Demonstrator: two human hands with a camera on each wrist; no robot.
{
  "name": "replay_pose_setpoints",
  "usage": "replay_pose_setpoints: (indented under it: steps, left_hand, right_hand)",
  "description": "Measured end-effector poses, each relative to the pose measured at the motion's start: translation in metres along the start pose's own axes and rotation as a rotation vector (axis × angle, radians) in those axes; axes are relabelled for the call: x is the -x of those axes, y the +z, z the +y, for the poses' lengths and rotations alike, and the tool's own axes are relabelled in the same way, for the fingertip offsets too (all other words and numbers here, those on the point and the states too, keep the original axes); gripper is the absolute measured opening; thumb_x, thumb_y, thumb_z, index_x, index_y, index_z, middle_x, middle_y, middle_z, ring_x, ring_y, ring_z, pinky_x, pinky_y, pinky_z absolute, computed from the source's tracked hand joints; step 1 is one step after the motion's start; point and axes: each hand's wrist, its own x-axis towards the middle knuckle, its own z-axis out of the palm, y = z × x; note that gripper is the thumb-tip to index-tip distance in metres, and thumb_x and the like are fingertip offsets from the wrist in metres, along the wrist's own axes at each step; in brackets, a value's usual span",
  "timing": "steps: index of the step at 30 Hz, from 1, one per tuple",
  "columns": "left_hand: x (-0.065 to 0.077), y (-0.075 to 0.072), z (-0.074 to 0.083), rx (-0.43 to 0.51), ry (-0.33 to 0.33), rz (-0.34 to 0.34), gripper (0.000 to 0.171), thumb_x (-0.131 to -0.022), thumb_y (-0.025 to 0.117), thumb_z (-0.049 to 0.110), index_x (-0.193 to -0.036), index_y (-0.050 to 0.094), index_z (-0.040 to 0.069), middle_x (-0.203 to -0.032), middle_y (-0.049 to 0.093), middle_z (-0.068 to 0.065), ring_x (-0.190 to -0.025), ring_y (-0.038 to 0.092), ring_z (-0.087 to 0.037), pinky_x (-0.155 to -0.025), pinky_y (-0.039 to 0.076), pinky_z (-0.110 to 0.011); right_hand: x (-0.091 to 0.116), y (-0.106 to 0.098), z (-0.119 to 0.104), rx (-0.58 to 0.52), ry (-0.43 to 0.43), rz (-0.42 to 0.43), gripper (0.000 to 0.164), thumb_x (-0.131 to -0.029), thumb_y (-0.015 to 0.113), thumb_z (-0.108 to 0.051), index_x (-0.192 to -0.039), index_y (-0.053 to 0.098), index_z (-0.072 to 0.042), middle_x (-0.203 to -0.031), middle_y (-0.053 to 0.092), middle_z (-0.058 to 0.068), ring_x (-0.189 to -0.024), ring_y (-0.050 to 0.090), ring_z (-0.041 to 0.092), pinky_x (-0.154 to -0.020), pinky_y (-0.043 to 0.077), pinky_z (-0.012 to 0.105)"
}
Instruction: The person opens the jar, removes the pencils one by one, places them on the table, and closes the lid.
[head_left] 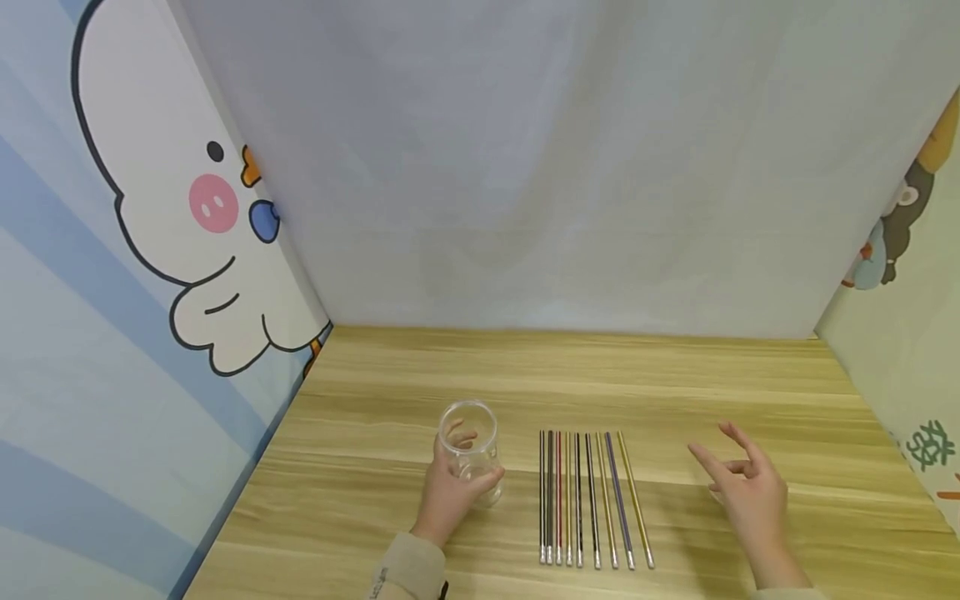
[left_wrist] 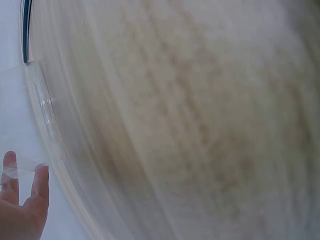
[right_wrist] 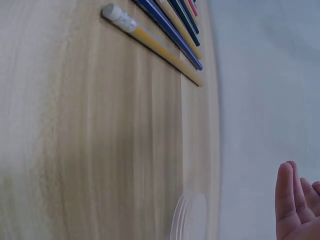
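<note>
My left hand [head_left: 444, 493] grips a clear, open-topped plastic jar [head_left: 489, 454], fingers round its far side and thumb across its near side. In the left wrist view, the jar [left_wrist: 44, 107] shows at the left edge, with fingertips [left_wrist: 41, 175] against it. To the right of the jar lies a row of several pencils [head_left: 577, 492], black, red, yellow and purple, their eraser ends toward me. My right hand [head_left: 752, 492] is over the table right of the pencils, fingers spread and holding nothing. A yellow pencil [right_wrist: 155, 46] is the row's closest to it.
A clear round disc, perhaps a lid [right_wrist: 192, 220], lies at the bottom of the right wrist view. The wood-grain table [head_left: 390, 367] meets a pale curtain [head_left: 555, 208] at the back. Printed walls [head_left: 135, 400] stand at both sides.
</note>
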Motion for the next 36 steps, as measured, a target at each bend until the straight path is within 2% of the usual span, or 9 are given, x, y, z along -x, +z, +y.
replay_pose_setpoints:
  steps: [4, 6, 8, 16, 18, 25, 28, 31, 36]
  left_hand:
    - [0.000, -0.001, 0.000, 0.003, -0.001, -0.004, 0.091, -0.072, 0.088, 0.021, -0.146, 0.034, 0.023, -0.140, 0.053, -0.010, -0.127, 0.051, -0.039, -0.099, 0.052, -0.057]
    - [0.000, 0.000, 0.000, 0.002, 0.001, -0.003, 0.091, -0.072, 0.088, 0.021, -0.145, 0.034, 0.022, -0.140, 0.053, -0.011, -0.126, 0.052, -0.039, -0.099, 0.051, -0.057]
    - [0.000, 0.000, 0.001, 0.001, 0.005, -0.001, 0.091, -0.072, 0.088, 0.020, -0.145, 0.034, 0.019, -0.139, 0.054, -0.011, -0.126, 0.052, -0.040, -0.099, 0.051, -0.058]
    - [0.000, 0.001, 0.000, -0.002, 0.015, 0.016, 0.091, -0.071, 0.088, 0.018, -0.144, 0.034, 0.016, -0.138, 0.055, -0.012, -0.126, 0.053, -0.040, -0.100, 0.050, -0.060]
    - [0.000, 0.001, -0.001, -0.005, 0.017, 0.016, 0.091, -0.071, 0.088, 0.019, -0.144, 0.034, 0.016, -0.138, 0.055, -0.012, -0.125, 0.053, -0.039, -0.100, 0.050, -0.059]
    - [0.000, 0.001, -0.001, 0.000, 0.009, 0.011, 0.092, -0.072, 0.088, 0.020, -0.146, 0.033, 0.018, -0.140, 0.053, -0.011, -0.128, 0.051, -0.040, -0.100, 0.050, -0.059]
    - [0.000, 0.002, -0.001, -0.004, 0.009, 0.011, 0.092, -0.072, 0.088, 0.020, -0.146, 0.034, 0.019, -0.140, 0.054, -0.011, -0.127, 0.052, -0.040, -0.100, 0.050, -0.060]
    - [0.000, 0.003, -0.002, -0.012, 0.012, 0.014, 0.090, -0.072, 0.088, 0.020, -0.145, 0.035, 0.020, -0.139, 0.054, -0.012, -0.127, 0.052, -0.040, -0.101, 0.049, -0.060]
    - [0.000, 0.003, -0.004, -0.021, 0.026, 0.014, 0.088, -0.073, 0.087, 0.020, -0.143, 0.035, 0.022, -0.139, 0.054, -0.013, -0.126, 0.052, -0.041, -0.099, 0.050, -0.061]
  right_hand:
    - [0.000, -0.004, 0.008, -0.054, 0.102, 0.035, 0.086, -0.089, 0.074, -0.035, -0.157, 0.026, -0.015, -0.057, 0.060, -0.010, -0.057, 0.063, 0.004, -0.053, 0.049, 0.013]
    - [0.000, -0.005, 0.014, -0.056, 0.128, 0.047, 0.094, -0.089, 0.074, -0.037, -0.160, 0.016, -0.018, -0.081, 0.070, 0.000, -0.054, 0.060, 0.003, -0.049, 0.046, 0.014]
    - [-0.001, -0.006, 0.021, -0.052, 0.154, 0.062, 0.099, -0.088, 0.074, -0.039, -0.160, 0.008, -0.021, -0.118, 0.067, 0.010, -0.055, 0.061, 0.003, -0.047, 0.046, 0.018]
    - [-0.005, -0.011, 0.053, 0.000, 0.211, 0.050, 0.106, -0.091, 0.069, -0.044, -0.158, -0.004, -0.006, -0.138, 0.043, 0.041, -0.053, 0.061, 0.009, -0.054, 0.054, 0.018]
    - [-0.005, -0.012, 0.060, -0.006, 0.239, 0.056, 0.108, -0.091, 0.069, -0.045, -0.158, -0.005, -0.004, -0.142, 0.038, 0.040, -0.053, 0.061, 0.009, -0.052, 0.055, 0.020]
    - [-0.008, -0.014, 0.071, 0.001, 0.242, -0.003, 0.104, -0.092, 0.068, -0.042, -0.157, -0.003, -0.002, -0.127, 0.048, 0.034, -0.056, 0.062, 0.005, -0.057, 0.058, 0.020]
    - [-0.010, -0.017, 0.073, 0.000, 0.250, -0.033, 0.103, -0.092, 0.070, -0.039, -0.158, 0.000, -0.003, -0.099, 0.063, 0.018, -0.055, 0.061, 0.006, -0.058, 0.058, 0.019]
    - [-0.011, -0.020, 0.076, 0.003, 0.260, -0.067, 0.104, -0.091, 0.072, -0.037, -0.158, -0.001, -0.005, -0.065, 0.061, 0.000, -0.054, 0.062, 0.008, -0.059, 0.057, 0.019]
    - [-0.012, -0.022, 0.083, 0.008, 0.245, -0.126, 0.105, -0.091, 0.073, -0.032, -0.158, -0.003, -0.004, -0.058, 0.057, -0.004, -0.055, 0.062, 0.007, -0.060, 0.057, 0.018]
